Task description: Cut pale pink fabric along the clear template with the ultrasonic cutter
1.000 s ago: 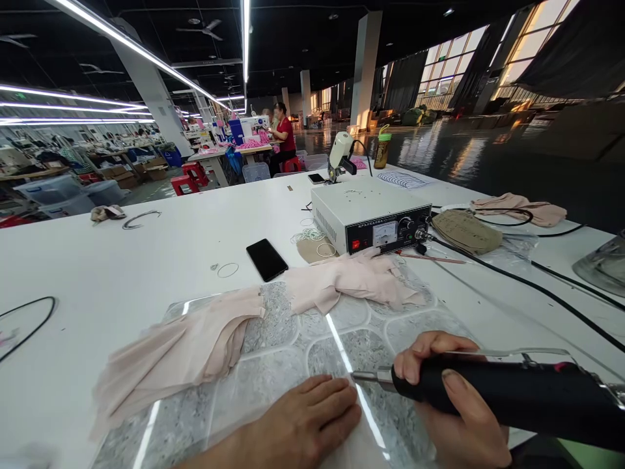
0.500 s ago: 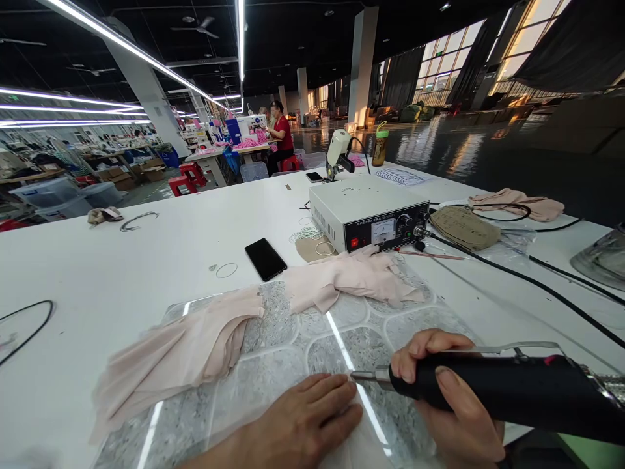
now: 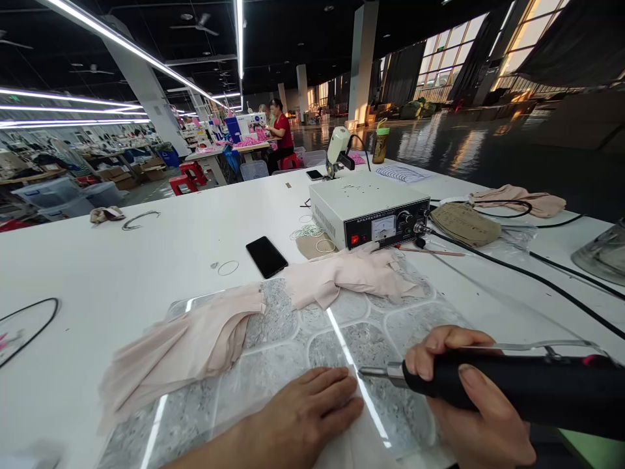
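A black phone (image 3: 266, 256) lay flat on the white counter (image 3: 195, 228), just left of the middle of the frame. Near the far edge, in the upper centre, were a second phone (image 3: 314, 175), a bottle (image 3: 381, 144) with a green lid and a printed sheet (image 3: 400, 174). A crumpled cloth (image 3: 106, 215) lay at the left. Towards the top centre, a person in red (image 3: 282, 132) sat at a sewing machine (image 3: 251, 121); tall windows (image 3: 449, 55) showed at the upper right.
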Tool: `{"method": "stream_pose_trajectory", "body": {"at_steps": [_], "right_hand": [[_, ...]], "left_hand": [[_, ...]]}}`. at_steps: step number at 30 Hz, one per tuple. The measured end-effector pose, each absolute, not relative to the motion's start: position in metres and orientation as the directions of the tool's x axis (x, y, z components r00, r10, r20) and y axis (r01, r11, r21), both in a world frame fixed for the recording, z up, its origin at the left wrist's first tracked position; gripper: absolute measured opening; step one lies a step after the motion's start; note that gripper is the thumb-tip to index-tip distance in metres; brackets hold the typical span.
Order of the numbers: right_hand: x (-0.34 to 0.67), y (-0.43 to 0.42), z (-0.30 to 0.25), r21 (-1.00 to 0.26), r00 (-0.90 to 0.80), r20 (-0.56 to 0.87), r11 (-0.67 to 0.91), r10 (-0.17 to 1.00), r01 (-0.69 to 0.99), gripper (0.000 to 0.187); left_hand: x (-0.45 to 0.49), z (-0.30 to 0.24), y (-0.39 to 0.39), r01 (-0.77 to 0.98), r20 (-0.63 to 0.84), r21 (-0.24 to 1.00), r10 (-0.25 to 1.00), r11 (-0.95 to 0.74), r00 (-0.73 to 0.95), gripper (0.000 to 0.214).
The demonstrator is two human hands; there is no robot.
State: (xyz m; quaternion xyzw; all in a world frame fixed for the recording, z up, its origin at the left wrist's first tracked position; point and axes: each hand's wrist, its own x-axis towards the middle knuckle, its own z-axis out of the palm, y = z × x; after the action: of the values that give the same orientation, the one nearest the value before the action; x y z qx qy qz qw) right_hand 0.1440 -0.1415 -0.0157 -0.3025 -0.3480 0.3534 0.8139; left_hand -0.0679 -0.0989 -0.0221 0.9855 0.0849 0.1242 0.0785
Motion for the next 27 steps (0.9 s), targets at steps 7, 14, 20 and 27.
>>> {"method": "stream_pose_trajectory", "body": {"at_steps": [7, 14, 20, 27], "right_hand": [[0.1436, -0.152, -0.0197, -0.762, 0.454, 0.352, 0.533, 0.818, -0.369, 0.009], [0.1425, -0.1505, -0.0204, -0.772, 0.431, 0.375, 0.534, 0.821, -0.345, 0.007], [0.1414, -0.1502, -0.0174, -0.79, 0.398, 0.427, 0.549, 0.812, -0.272, 0.006], [0.1421, -0.1507, -0.0122, -0.808, 0.36, 0.432, 0.532, 0.827, -0.253, 0.006]], "left_hand": [[-0.0685, -0.0257, -0.0989, 0.151, 0.217, 0.19, 0.192, -0.97, 0.957, 0.032], [-0.0687, -0.026, -0.0994, 0.153, 0.219, 0.182, 0.191, -0.971, 0.957, 0.033], [-0.0683, -0.0261, -0.0984, 0.144, 0.22, 0.194, 0.186, -0.97, 0.958, 0.032], [-0.07, -0.0259, -0.0987, 0.144, 0.195, 0.185, 0.18, -0.972, 0.964, 0.035]]}}
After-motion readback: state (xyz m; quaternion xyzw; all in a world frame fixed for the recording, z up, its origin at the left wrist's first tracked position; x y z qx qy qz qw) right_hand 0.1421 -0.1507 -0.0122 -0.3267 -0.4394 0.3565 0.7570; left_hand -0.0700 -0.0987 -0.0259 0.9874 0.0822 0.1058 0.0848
